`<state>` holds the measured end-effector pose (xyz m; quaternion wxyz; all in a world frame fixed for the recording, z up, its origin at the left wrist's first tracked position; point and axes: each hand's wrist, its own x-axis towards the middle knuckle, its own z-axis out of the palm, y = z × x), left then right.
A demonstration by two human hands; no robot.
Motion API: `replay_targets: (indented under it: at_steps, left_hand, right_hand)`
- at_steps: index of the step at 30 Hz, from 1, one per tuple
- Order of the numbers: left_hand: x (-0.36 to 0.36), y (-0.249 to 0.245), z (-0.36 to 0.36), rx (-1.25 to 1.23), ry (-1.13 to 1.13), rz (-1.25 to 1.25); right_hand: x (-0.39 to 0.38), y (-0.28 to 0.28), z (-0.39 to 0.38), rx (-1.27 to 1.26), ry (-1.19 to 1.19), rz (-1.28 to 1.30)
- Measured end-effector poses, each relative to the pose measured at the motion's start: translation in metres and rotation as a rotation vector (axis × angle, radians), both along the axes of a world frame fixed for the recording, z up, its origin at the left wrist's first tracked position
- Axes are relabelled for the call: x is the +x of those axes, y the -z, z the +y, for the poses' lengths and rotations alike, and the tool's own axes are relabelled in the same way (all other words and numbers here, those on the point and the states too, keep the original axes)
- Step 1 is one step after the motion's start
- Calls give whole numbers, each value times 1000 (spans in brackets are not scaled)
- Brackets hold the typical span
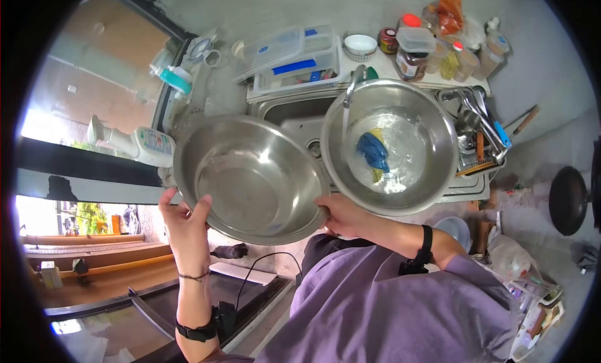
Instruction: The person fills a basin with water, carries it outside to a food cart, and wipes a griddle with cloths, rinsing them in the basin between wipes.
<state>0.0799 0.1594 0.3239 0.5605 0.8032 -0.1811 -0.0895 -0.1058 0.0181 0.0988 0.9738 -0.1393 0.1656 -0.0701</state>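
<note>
— Purple shirt (388, 306) fills the bottom of the view, closest of all. What is just above it?

— An empty steel bowl (244, 181), held up in front of the chest and tilted toward the camera, at the near edge of the sink (285, 109).

— How is it gripped?

— With both hands. The left hand (184, 228) is closed on the left rim, fingers curled over the edge. The right hand (341, 214) is clamped on the opposite rim.

— How would it handle?

— It is stiff, thin metal, so probably light while empty. The polished wall may be wet, so I'd judge it slippery. The rolled rim, taken on two opposite sides, is the sure hold.

— And around it?

— Just beside it on the right, a second steel bowl (438, 144) sits under the tap (352, 87). Water is running in over a blue cloth (374, 151). Past the sink are plastic containers (294, 56) and jars (413, 56). A rack of utensils (479, 125) stands to the right and a spray bottle (138, 144) to the left.
</note>
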Motion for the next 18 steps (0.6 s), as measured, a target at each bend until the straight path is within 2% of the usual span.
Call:
replay_targets:
  at_steps: [2,4,5,6,8,10,14,16,18]
  left_hand:
    - [33,13,8,10,99,121]
    - [49,23,1,22,30,112]
    - [62,33,0,121,79,39]
    - [75,44,-2,220,133,-35]
    - [95,81,-11,222,181,-179]
    - [101,110,-31,92,242,-218]
    - [121,180,-72,-26,369,-280]
    - [126,209,-92,-8,385,-62]
    - [133,247,-110,-52,439,-8]
  right_hand:
    - [25,23,10,44,-75,111]
    - [35,24,9,10,-182,204]
    - [37,23,6,-20,-278,293]
    - [36,21,1,-22,-276,292]
    - [22,10,-14,69,-345,317]
    - [8,-14,-26,-114,-296,370]
    - [-25,-19,-41,-187,-146,356]
    - [-33,-22,-43,-169,33,342]
    - [-37,-28,-45,-198,111,402]
